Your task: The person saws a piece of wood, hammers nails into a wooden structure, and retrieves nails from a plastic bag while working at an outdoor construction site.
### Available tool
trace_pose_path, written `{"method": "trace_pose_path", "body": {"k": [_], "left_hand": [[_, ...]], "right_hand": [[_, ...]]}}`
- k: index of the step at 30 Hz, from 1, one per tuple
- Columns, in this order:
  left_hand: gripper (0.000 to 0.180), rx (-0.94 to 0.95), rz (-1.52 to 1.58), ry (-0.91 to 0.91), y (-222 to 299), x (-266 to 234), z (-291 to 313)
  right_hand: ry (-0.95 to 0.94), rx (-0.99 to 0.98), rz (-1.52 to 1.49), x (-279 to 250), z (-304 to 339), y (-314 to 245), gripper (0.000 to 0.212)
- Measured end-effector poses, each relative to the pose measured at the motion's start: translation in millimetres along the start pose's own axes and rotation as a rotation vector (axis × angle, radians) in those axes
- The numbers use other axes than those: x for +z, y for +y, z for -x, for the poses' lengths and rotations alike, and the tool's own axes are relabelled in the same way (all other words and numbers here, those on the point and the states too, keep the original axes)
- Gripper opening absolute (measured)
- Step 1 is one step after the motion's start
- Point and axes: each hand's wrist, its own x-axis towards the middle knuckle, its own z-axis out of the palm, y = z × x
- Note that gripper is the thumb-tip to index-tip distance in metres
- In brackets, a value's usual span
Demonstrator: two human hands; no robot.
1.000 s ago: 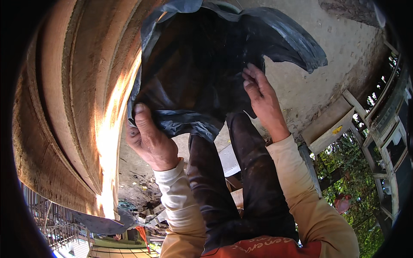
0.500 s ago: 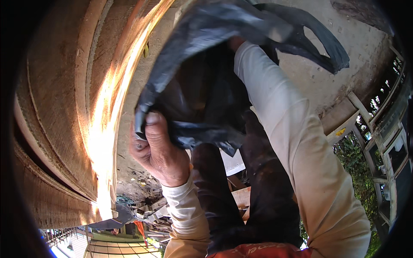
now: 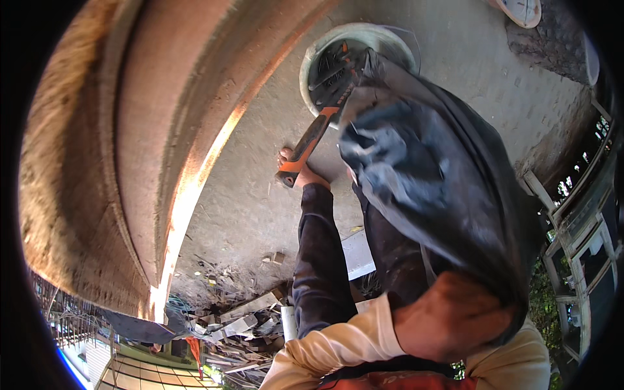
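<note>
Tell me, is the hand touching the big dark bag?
Touching. The head view shows the left hand clenched around the bunched lower edge of the dark bag.

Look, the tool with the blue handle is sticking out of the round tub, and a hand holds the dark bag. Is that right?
Not quite. The tool sticking out of the round tub has an orange and black handle, not a blue one, as the head view shows. The left hand does hold the dark bag.
</note>
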Motion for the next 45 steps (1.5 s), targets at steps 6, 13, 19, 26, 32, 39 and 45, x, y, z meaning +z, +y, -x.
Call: {"method": "trace_pose_path", "body": {"k": [6,13,19,26,32,39,45], "left_hand": [[0.02,-0.059,0.164,-0.023,63.1,41.2,-0.5],[0.03,-0.149,0.165,-0.036,73.9,60.8,24.9],[0.037,-0.131,0.21,-0.121,83.3,47.3,19.6],[0.021,-0.063,-0.215,-0.043,66.0,-1.8,-2.8],[0.021,-0.235,-0.572,0.702,38.5,-72.1,-22.6],[0.026,-0.098,-0.318,0.818,22.4,-100.3,-48.3],[0.025,-0.095,-0.375,0.829,16.0,-106.5,-53.3]], "right_hand": [[-0.055,0.029,0.001,-7.5,113.7,-40.7,0.031],[-0.066,0.051,-0.098,2.3,134.0,-36.9,0.031],[-0.061,0.076,-0.248,3.0,126.2,-28.7,0.031],[-0.009,0.203,-0.686,-11.8,96.3,-23.3,0.03],[-0.07,0.324,-1.061,-15.6,38.5,-0.3,0.03],[-0.053,0.245,-1.035,-0.4,65.7,-29.2,0.035],[-0.281,0.119,-1.194,-12.7,84.1,-29.9,0.049]]}}
